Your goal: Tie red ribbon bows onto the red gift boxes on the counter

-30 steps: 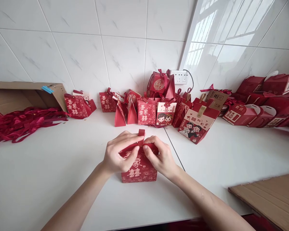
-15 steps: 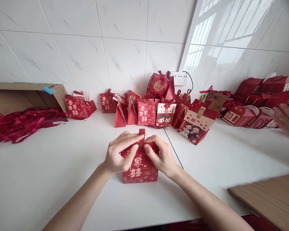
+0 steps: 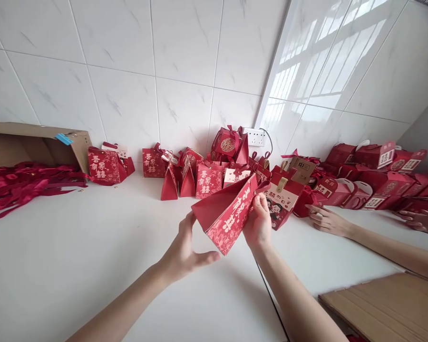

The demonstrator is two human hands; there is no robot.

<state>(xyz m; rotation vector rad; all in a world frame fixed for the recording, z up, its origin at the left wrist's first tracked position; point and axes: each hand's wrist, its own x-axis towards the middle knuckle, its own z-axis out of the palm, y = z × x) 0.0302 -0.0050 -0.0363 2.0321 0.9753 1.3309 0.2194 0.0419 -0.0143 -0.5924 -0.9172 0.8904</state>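
Note:
My right hand (image 3: 259,223) grips a red gift box (image 3: 224,215) with white characters by its top end and holds it tilted in the air above the white counter (image 3: 92,247). Just left of the box, my left hand (image 3: 185,249) is open with fingers spread, close to the box's lower corner and holding nothing. Behind the box stands a cluster of finished red gift boxes (image 3: 207,175) against the tiled wall.
A cardboard carton (image 3: 32,145) with a heap of red ribbons (image 3: 24,183) lies at the left. More red boxes (image 3: 374,178) line the right wall. Another person's hand (image 3: 324,219) and forearm reach in from the right. A flat cardboard sheet (image 3: 388,306) lies at the lower right.
The box has been lifted off the counter and tipped on its side in my right hand. My left hand has let go. Another person's hand has reached in toward the boxes at right.

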